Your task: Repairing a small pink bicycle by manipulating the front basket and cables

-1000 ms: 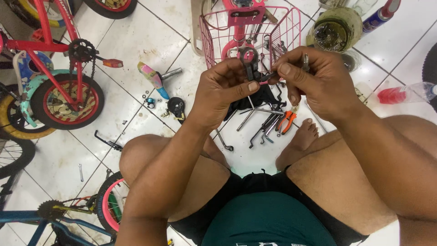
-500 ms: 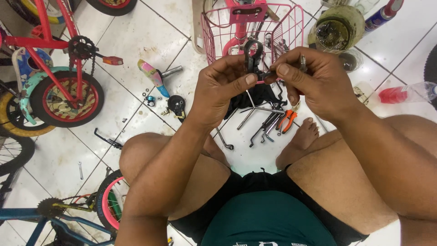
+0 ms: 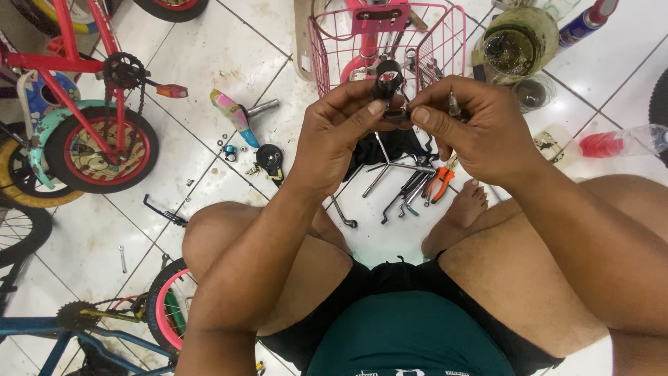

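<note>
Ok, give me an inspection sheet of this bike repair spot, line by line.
Surface: white tiled floor, small nuts scattered on it.
Job's things: small black clamp part, held up between both hands.
Clutter: wrenches, orange-handled pliers, multicoloured saddle.
Grip: left hand and right hand both pinch the clamp part; right also holds a small metal piece.
Cables: nothing seen.
Surroundings: pink wire basket, red children's bike, blue bike frame, spray can.

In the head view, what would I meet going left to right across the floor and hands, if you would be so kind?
Red bicycle → colourful saddle → left hand → small black clamp → right hand → clear bottle of red liquid.
</note>
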